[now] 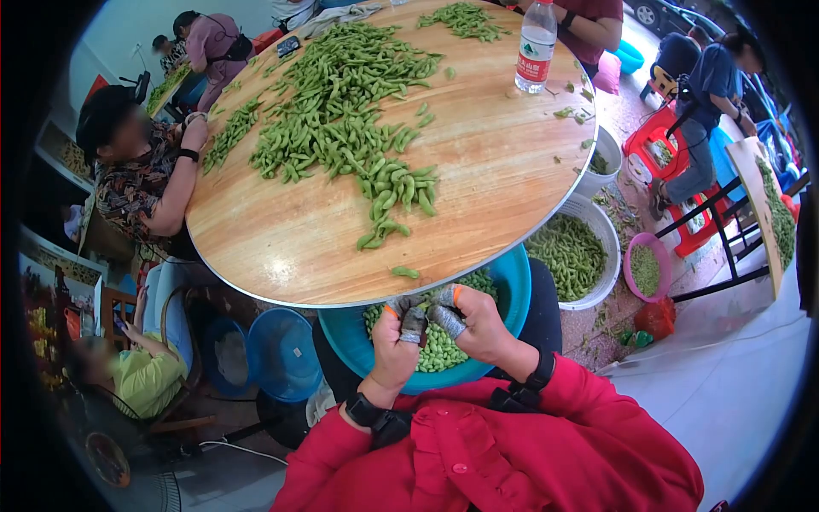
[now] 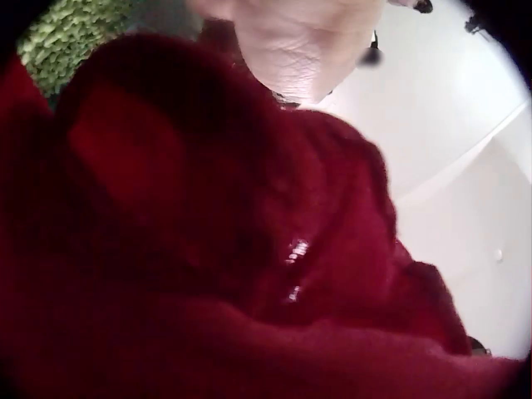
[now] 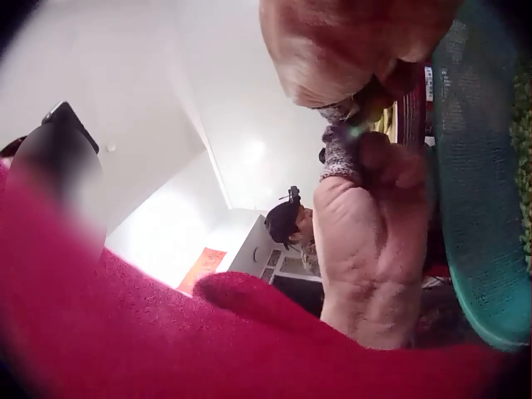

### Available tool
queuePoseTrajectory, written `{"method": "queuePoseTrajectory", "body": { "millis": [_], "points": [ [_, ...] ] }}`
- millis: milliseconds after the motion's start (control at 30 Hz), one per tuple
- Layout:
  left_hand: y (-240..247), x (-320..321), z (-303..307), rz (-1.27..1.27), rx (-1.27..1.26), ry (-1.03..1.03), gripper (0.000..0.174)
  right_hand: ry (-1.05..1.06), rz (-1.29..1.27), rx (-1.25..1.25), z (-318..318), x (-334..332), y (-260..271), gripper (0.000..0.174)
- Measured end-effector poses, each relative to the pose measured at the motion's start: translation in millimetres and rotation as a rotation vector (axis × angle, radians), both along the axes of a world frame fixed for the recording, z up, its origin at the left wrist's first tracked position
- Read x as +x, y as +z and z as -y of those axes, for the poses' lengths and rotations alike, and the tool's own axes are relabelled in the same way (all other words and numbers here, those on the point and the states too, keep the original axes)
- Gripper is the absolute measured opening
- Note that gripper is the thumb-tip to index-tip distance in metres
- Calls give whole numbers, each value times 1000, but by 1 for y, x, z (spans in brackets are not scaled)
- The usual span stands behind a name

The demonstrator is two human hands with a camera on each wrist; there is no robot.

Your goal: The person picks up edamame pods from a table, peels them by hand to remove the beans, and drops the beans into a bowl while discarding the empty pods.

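Note:
Over a teal basin (image 1: 341, 346), my left hand (image 1: 392, 354) and right hand (image 1: 485, 326) meet at the fingertips. Between them they pinch a green soybean pod (image 1: 426, 305), mostly hidden by the fingers. Grey wraps cover several thumbs and fingers (image 1: 413, 324), with orange bands at some edges. Shelled green beans (image 1: 439, 348) lie in the basin below. In the right wrist view both hands come together beside the basin's mesh-like wall (image 3: 478, 191). A red sleeve (image 2: 316, 208) fills most of the left wrist view.
A round wooden table (image 1: 281, 247) stands just ahead, bearing a heap of pods (image 1: 333, 94) and a water bottle (image 1: 536, 51). At right are a white tub (image 1: 612, 256) of pods and a pink basin (image 1: 630, 277). Blue basins (image 1: 286, 354) stand left. Other people sit around.

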State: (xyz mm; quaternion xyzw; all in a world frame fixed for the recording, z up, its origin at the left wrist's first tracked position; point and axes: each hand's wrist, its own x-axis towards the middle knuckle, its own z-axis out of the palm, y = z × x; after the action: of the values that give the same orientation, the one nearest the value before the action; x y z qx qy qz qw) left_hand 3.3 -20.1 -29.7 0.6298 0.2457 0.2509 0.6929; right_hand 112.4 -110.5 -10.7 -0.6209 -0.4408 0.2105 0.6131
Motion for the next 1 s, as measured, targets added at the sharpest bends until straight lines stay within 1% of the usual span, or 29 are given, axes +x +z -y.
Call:
{"method": "queuePoseTrajectory", "body": {
  "millis": [67, 167, 267, 367, 467, 567, 667, 767, 867, 1000],
  "points": [
    [-2, 0, 2, 44, -136, 20, 11, 11, 114, 35, -1, 1, -4, 15],
    [1, -1, 1, 20, -285, 14, 12, 33, 236, 36, 0, 2, -4, 20],
    [-4, -4, -8, 65, -446, -3, 12, 11, 389, 168, -2, -1, -10, 21],
    [-1, -6, -17, 37, -407, -101, 12, 69, 212, 18, -1, 0, -14, 13],
    [5, -6, -15, -51, -319, -87, 12, 92, -114, -92, 1, 1, 9, 6],
    [-2, -10, -18, -125, -180, -156, 9, 133, -56, -191, 2, 6, 3, 11],
    [-5, -14, -15, -165, -151, -144, 4, 152, 69, -238, 3, 6, -13, 9],
    [-10, -16, -15, -191, -97, -135, 7, 137, 179, -242, 3, 2, -16, 8],
    [-29, -12, -13, -108, -16, -89, 9, 115, 180, -270, 3, -1, -20, 8],
    [-30, -7, -15, -144, 41, -126, 14, 97, 148, -291, 6, -2, -20, 8]
  ]
}}
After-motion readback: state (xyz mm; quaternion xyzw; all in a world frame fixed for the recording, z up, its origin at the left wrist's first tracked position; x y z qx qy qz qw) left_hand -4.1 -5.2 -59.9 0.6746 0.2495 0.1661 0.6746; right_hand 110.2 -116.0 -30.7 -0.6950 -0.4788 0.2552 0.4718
